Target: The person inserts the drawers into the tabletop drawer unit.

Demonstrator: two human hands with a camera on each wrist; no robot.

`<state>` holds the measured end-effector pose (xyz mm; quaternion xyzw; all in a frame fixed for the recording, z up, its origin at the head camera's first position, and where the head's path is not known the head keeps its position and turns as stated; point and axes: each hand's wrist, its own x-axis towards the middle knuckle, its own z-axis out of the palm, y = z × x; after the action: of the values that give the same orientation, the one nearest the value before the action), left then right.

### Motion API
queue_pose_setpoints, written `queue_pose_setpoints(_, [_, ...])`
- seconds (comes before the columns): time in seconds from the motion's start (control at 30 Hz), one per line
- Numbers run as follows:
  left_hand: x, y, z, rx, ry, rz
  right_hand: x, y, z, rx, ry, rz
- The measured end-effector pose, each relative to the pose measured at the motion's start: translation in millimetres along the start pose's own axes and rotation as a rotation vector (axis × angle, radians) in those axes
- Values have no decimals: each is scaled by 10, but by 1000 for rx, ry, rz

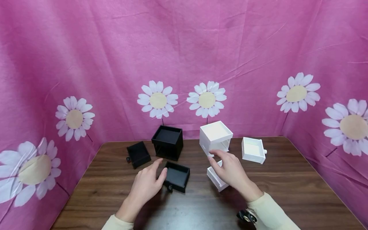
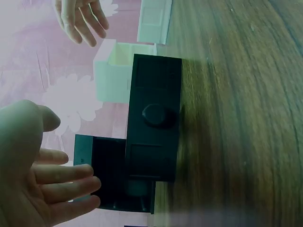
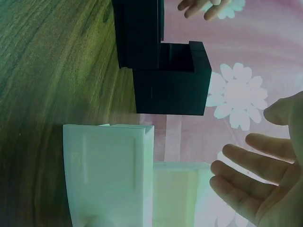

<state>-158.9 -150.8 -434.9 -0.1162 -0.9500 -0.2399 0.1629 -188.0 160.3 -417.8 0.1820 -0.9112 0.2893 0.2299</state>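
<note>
The left hand (image 1: 146,183), fingers relaxed and apart, is over the left edge of a black drawer (image 1: 176,176) with a round knob facing the front; in the left wrist view a gap shows between the hand (image 2: 52,175) and the drawer (image 2: 154,118). Above a white drawer (image 1: 215,177) hovers the right hand (image 1: 230,169), its fingers loosely spread, partly hiding the drawer. The right wrist view shows this hand (image 3: 265,170) holding nothing, apart from the white drawer (image 3: 106,175). Behind stand a black box (image 1: 167,140) and a white box (image 1: 215,135), both with front openings.
A second black drawer (image 1: 138,154) lies at the left and a second white drawer (image 1: 253,150) at the right. The wooden table (image 1: 273,191) ends at a pink curtain (image 1: 184,57) with daisies. A dark object (image 1: 246,216) is at the right wrist.
</note>
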Motion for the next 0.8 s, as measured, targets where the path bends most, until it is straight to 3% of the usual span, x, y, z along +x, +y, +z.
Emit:
queue_pose_setpoints(0.17, [-12, -43, -22, -28, 33, -22, 49, 15, 32, 66, -1, 36])
queue_pose_setpoints(0.33, [-22, -68, -31, -56, 17, -70, 105, 28, 78, 137, -7, 52])
queue_pose_setpoints(0.63, [-65, -133, -61, -247, -101, -177, 187, 34, 195, 252, -16, 77])
queue_pose_setpoints(0.8, [-98, -182, -67, -346, -153, -202, 235, 39, 254, 305, -15, 79])
